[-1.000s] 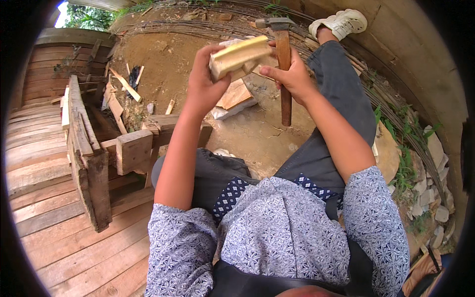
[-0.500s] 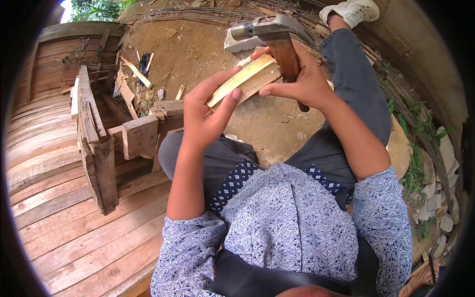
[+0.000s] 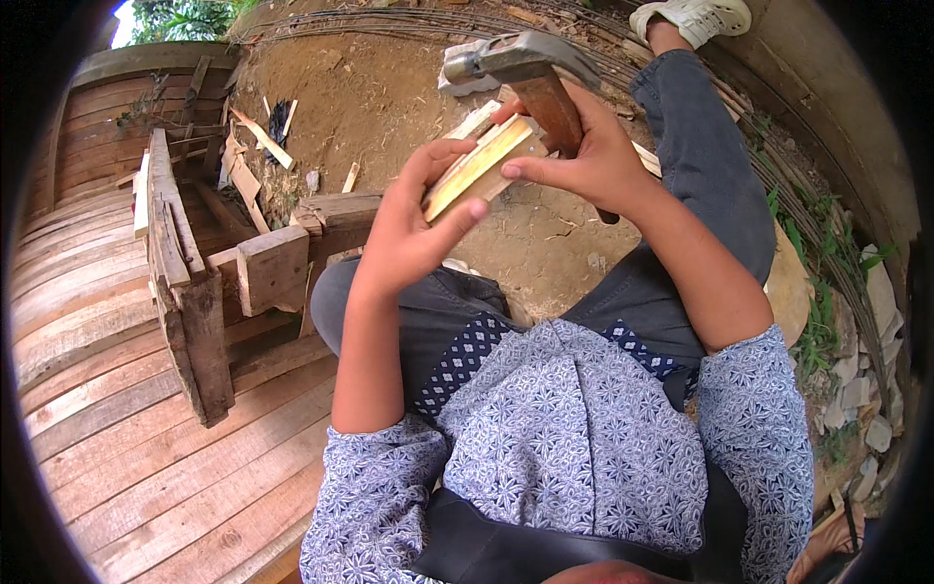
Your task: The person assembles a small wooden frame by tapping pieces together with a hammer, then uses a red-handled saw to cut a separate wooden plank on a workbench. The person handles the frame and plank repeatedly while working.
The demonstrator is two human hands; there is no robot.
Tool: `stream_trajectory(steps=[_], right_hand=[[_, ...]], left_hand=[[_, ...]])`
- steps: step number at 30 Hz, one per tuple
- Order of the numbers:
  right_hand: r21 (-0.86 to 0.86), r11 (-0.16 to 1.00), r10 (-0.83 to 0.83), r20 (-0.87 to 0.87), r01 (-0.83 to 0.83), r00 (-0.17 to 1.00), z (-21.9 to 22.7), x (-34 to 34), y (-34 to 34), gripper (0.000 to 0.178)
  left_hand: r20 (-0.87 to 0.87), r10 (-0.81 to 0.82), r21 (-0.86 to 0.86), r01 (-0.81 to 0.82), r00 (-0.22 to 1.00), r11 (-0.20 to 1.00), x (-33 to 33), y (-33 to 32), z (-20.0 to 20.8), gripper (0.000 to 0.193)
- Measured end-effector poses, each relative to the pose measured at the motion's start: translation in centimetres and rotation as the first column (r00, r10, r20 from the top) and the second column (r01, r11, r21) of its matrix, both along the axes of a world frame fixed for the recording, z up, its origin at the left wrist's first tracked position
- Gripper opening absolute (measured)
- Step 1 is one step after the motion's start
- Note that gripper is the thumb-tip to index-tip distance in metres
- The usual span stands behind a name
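Note:
My left hand (image 3: 401, 232) is closed round a small assembly of pale wood strips (image 3: 479, 171), its thumb on the near side and its fingers on the far side. The strips lie against each other at an angle, and a small nail head seems to show near their right end. In my right hand (image 3: 611, 154) is a claw hammer (image 3: 556, 109) with a worn brown wooden handle and a grey metal head, pointing up and left. The right thumb and fingertips also touch the right end of the wood strips. Both hands are raised above my bent legs.
A rough wooden bench frame (image 3: 190, 282) stands at the left, beside a slatted plank surface (image 3: 126, 419). Wood scraps (image 3: 261, 141) and a pale stone block (image 3: 467, 86) lie on the bare earth. Long rods (image 3: 778, 165) and broken stones (image 3: 866, 399) run along the right wall.
The wood strips have turned a little steeper and shifted slightly right. The hammer in my right hand has tilted slightly, its head a little lower.

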State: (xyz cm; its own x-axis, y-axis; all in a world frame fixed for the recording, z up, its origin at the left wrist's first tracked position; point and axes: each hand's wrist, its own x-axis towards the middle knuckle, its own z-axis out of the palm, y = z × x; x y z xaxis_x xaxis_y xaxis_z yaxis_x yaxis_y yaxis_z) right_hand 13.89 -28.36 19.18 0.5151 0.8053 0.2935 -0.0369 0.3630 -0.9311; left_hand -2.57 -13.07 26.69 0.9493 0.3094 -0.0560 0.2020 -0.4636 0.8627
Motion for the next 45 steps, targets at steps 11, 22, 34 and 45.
stream_trajectory(steps=[11, 22, 34, 45], right_hand=[[-0.182, 0.955, -0.221, 0.080, 0.233, 0.972, -0.8, 0.8, 0.4, 0.050], [-0.006, 0.982, 0.161, -0.497, -0.189, 0.853, 1.6, -1.8, -0.7, 0.054], [0.288, 0.903, 0.427, -0.527, -0.318, 0.735, 1.5, -2.8, -1.5, 0.081], [0.170, 0.954, 0.300, -0.517, -0.247, 0.801, 2.6, -2.4, -1.8, 0.079]], left_hand=[[-0.032, 0.308, -0.693, -0.243, 0.951, 0.679, -3.7, 1.7, -0.6, 0.059], [0.381, 0.246, -0.880, 0.267, 0.891, 0.394, -6.5, 0.2, -1.1, 0.064], [0.366, 0.220, -0.922, 0.320, 0.904, 0.219, -4.9, -2.4, -2.2, 0.070], [0.363, 0.187, -0.901, 0.293, 0.913, 0.320, -4.5, -2.3, -1.9, 0.069]])
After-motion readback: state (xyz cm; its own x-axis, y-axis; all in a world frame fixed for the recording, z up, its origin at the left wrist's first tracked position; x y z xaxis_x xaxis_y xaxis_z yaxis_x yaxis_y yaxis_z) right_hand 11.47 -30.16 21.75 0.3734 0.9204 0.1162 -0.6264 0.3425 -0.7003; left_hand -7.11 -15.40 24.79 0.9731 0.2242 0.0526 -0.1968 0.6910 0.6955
